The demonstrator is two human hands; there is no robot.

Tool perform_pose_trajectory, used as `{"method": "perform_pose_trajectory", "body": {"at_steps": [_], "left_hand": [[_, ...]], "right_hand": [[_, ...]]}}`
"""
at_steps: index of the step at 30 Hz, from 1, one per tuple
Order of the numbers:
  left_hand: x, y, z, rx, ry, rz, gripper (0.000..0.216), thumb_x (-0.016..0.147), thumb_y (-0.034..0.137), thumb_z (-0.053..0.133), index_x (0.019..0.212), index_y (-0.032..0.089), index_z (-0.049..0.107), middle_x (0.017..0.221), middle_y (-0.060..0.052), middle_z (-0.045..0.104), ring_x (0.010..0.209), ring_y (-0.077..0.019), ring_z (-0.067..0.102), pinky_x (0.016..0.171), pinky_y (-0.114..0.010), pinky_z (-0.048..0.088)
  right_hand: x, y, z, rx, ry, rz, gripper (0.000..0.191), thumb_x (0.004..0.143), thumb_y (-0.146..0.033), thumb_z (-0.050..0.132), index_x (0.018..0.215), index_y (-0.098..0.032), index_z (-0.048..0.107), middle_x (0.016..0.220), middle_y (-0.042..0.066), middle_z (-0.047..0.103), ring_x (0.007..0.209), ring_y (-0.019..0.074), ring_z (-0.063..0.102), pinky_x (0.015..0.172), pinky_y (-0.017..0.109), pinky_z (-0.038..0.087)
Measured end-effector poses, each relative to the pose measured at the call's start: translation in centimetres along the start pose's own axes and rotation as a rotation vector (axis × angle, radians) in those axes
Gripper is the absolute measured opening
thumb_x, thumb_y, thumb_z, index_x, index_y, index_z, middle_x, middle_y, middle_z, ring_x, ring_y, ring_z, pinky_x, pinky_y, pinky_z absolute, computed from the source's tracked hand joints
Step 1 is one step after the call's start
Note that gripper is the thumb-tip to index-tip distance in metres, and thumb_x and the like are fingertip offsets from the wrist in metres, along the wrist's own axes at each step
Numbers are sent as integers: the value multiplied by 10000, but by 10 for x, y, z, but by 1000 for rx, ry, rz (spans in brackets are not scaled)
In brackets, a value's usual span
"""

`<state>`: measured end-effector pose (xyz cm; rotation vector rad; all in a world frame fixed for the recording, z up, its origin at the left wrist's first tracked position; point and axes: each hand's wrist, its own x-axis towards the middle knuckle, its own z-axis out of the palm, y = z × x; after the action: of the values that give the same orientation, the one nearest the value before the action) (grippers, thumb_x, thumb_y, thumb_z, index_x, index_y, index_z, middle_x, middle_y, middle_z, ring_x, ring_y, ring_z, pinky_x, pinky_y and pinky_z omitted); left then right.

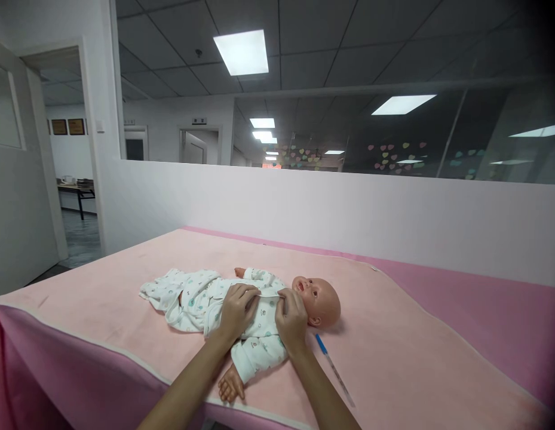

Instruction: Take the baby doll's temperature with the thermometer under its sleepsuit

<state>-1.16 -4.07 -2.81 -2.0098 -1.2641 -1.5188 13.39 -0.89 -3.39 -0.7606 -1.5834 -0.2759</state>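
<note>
A baby doll (321,298) lies on its back, its head to the right, dressed in a white baby outfit (264,319) with small green and blue prints. My left hand (238,309) is over the doll's belly, its fingers pinching the outfit's front flap. Close to the doll's neck, my right hand (291,316) pinches the upper edge of the same flap. Between both hands the cloth edge runs fairly straight across the chest. One doll hand (231,384) sticks out of the near sleeve; the legs are covered by cloth at the left.
Pink padded cloth (402,358) covers the table, whose near edge runs just below the doll. A slim clear stick with a blue end (334,367) lies beside my right forearm. Behind the table stands a white half wall (349,209) with glass above. A doorway (71,167) opens at left.
</note>
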Motion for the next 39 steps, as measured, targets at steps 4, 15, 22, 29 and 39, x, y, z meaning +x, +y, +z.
{"method": "perform_pose_trajectory", "body": {"at_steps": [4,15,22,29,39], "left_hand": [[-4,-8,3,-64,39,-8,170,824,183,518,923,234,647,894,-16,675,843,-160,603,784,-319,472],[-4,-13,3,-201,109,-121,99,787,237,575,778,213,670,754,6,698,687,-141,648,638,-253,524],[-3,-14,5,48,38,47,138,835,251,511,817,195,636,733,-5,671,641,-120,621,607,-220,480],[2,-2,-2,-11,-101,17,177,844,190,433,910,208,597,849,-37,644,770,-154,594,706,-270,467],[5,1,-5,-4,-231,-71,109,827,166,410,869,194,507,849,-30,577,790,-176,523,735,-321,409]], "right_hand": [[3,-7,-2,35,-128,-101,206,774,-100,408,852,-185,579,875,65,597,865,192,532,805,364,429],[1,-9,-1,43,-231,-58,145,864,-204,423,817,-186,559,735,44,586,737,173,526,690,300,401],[0,-8,1,16,-191,-68,177,879,-226,410,832,-182,575,712,46,590,710,170,529,692,307,397],[0,-7,2,-41,-168,-66,195,878,-226,405,816,-175,583,699,38,598,710,163,542,708,301,391],[-2,-5,2,3,-171,-35,183,864,-202,420,813,-181,594,726,41,620,716,171,543,696,305,396]]}}
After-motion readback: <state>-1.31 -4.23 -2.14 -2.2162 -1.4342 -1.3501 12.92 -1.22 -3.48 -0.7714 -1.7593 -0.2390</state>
